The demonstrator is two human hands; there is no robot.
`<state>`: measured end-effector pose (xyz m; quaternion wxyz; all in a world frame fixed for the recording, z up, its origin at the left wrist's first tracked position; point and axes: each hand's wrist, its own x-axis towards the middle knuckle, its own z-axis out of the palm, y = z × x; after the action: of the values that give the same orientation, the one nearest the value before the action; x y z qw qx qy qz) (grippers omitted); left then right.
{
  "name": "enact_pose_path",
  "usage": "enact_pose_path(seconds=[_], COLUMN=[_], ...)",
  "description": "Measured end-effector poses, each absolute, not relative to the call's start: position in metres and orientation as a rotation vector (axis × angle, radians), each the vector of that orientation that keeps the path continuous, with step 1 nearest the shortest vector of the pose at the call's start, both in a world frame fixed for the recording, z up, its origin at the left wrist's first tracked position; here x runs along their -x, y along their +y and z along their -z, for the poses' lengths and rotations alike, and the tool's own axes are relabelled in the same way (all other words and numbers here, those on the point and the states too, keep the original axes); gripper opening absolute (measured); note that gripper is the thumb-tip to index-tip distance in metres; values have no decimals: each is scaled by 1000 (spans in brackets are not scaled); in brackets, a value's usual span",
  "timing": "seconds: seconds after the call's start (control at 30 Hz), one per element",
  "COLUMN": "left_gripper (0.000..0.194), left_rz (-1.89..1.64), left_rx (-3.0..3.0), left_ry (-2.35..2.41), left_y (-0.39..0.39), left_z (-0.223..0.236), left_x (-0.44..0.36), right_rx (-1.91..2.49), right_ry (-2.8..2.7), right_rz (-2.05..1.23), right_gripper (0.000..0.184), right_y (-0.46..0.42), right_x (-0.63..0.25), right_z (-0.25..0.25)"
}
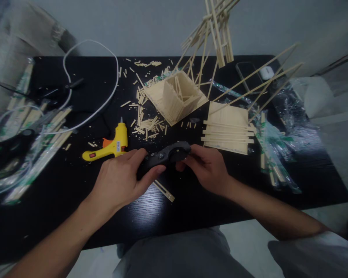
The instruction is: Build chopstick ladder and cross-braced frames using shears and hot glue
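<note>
My left hand [122, 178] is wrapped round the handle end of a black hand tool [166, 154], thumb along its side. My right hand [206, 166] pinches the tool's other, rounded end with its fingertips. The tool is held just above the black table [60, 200], near its front edge. Under my hands lies a single wooden stick [164, 190]. Behind the tool sit a box built of wooden sticks [175, 96] and a flat panel of sticks [227, 127].
A yellow glue gun [110, 146] lies left of the tool, its white cable [104, 96] looping back. Cut stick pieces [146, 125] litter the middle. Long sticks [263, 81] lean at the right over plastic wrappers [275, 162]. Scissors [8, 146] and packets lie at far left.
</note>
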<state>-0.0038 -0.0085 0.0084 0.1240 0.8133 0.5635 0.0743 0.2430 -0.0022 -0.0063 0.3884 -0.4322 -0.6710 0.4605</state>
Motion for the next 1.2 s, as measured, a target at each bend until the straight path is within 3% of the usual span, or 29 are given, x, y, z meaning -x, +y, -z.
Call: enact_pose_path(seconds=[0.8, 1.2], left_gripper=[56, 48], left_rz=[-184, -231], left_rx=[-2351, -2323], left_ry=[1625, 1584], left_y=[-10, -8], left_z=[-8, -6], left_x=[3, 5], right_rx=[1043, 1015], right_ry=[-1678, -1734], right_rz=[-1259, -1295], right_gripper=[30, 34], right_y=[-2, 0], right_x=[-241, -244], right_z=[9, 10])
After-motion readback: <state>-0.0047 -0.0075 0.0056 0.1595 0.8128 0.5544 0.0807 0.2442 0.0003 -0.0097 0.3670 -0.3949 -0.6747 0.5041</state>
